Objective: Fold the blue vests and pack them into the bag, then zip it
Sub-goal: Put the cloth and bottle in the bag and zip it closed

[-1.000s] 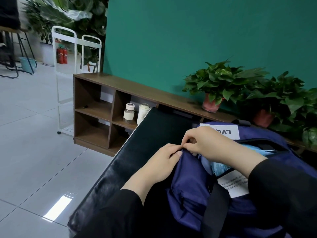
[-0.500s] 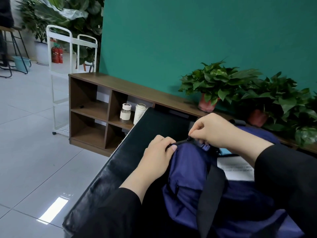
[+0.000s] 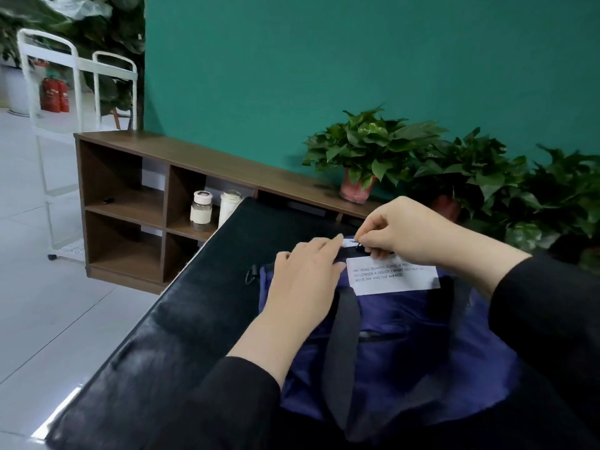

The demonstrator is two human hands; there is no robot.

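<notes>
Presently: navy bag [image 3: 406,345], soft crinkled nylon, lies on the black padded counter [image 3: 181,319], whose glossy leather-like top runs from near left to far right. Left edge of the counter drops to pale tiled floor [image 3: 42,287] with wide open room on that side. Left hand [image 3: 305,274] rests flat on the bag's top left corner, fingers straight and together, tips touching the zip line. Right hand [image 3: 399,227] pinches the small black zipper pull [image 3: 359,246] between thumb and curled fingers, just beyond the left fingertips. White rectangular label [image 3: 393,277] with printed text is sewn just below the zip. Broad black webbing strap [image 3: 344,339] crosses the bag front. Vests not visible; the mouth of the bag looks closed to the left of the pull.

Far side: low brown wooden shelf unit [image 3: 130,177] set against a teal wall [image 3: 324,60], two pale jars [image 3: 201,211] in one cubby, potted green plants [image 3: 367,151] on top, close behind the right hand. White wire trolley [image 3: 78,92] at far left.
</notes>
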